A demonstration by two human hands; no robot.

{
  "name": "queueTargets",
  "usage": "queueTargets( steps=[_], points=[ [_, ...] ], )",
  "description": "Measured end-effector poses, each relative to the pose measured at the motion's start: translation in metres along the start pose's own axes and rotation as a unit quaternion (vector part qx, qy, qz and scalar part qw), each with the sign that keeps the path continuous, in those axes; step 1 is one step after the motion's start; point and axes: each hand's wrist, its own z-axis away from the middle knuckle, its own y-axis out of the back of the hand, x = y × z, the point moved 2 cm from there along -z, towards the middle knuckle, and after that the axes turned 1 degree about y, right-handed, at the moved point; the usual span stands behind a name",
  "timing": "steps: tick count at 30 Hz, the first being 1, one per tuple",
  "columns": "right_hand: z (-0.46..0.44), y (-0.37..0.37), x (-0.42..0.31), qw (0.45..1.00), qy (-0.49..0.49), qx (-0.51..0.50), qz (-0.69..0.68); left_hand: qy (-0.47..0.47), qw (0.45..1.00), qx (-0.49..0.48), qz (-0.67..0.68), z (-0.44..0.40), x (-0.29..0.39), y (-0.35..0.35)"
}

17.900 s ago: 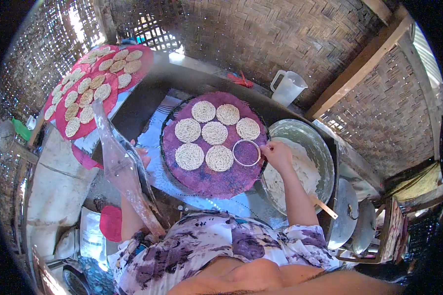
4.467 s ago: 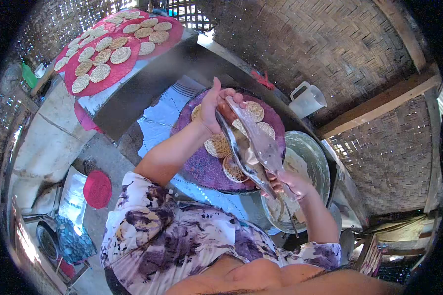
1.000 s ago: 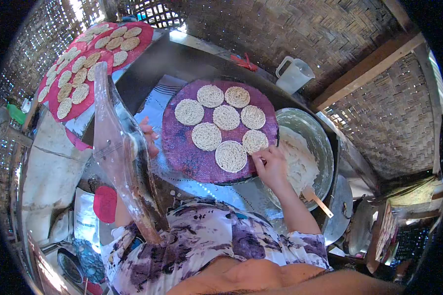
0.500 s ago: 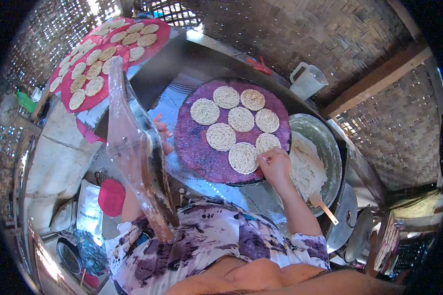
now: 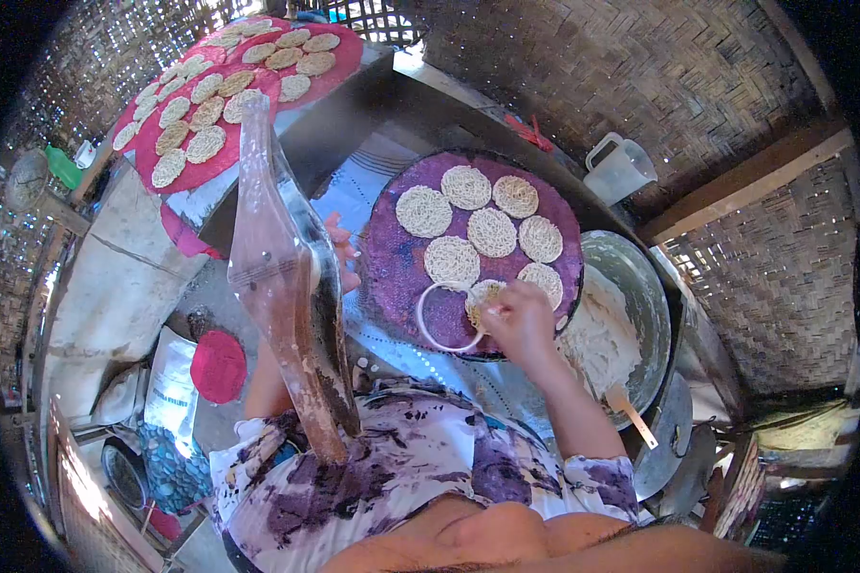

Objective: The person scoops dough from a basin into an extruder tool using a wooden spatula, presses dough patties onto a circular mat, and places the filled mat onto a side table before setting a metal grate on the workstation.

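My right hand (image 5: 526, 323) pinches the edge of a thin white ring (image 5: 427, 329) over the lower part of the round purple cloth (image 5: 397, 277). Part of a lacy disc shows under the fingers. Several pale round lacy discs (image 5: 492, 232) lie on the cloth. My left hand (image 5: 342, 252) is partly hidden behind a long wooden tool (image 5: 277, 277) coated with pale smears, which leans against my body. Its visible fingers are apart and touch the tool's far side. To the right of the cloth, a large basin (image 5: 655, 320) holds white dough (image 5: 597, 329) and a wooden-handled paddle (image 5: 631, 415).
Pink round cloths (image 5: 229, 143) with several discs lie on a ledge at the upper left. A clear jug (image 5: 621, 170) and a red strap (image 5: 528, 134) are on the back ledge. Metal lids (image 5: 667, 435) stand at the right, and a red round pad (image 5: 219, 367) is at lower left.
My right hand has lifted the ring off the lowest disc and shifted it left. The view has turned, so the cloth appears farther right. My left hand remains behind the wooden tool.
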Motion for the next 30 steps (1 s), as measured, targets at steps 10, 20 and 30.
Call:
queueTargets(
  steps=[10, 20, 30],
  points=[
    [-0.016, -0.029, -0.004, 0.997, 0.046, -0.048, 0.033, 0.0, 1.0, 0.009, 0.001, 0.006, 0.004, 0.0],
    [-0.016, -0.025, 0.0, 0.999, 0.028, -0.033, 0.002, 0.001, 1.0, 0.012, 0.003, 0.009, 0.004, 0.003],
    [-0.042, 0.041, 0.102, 0.976, -0.087, 0.187, 0.076, 0.009, 1.0, 0.004, 0.009, 0.002, 0.001, -0.002]
  ],
)
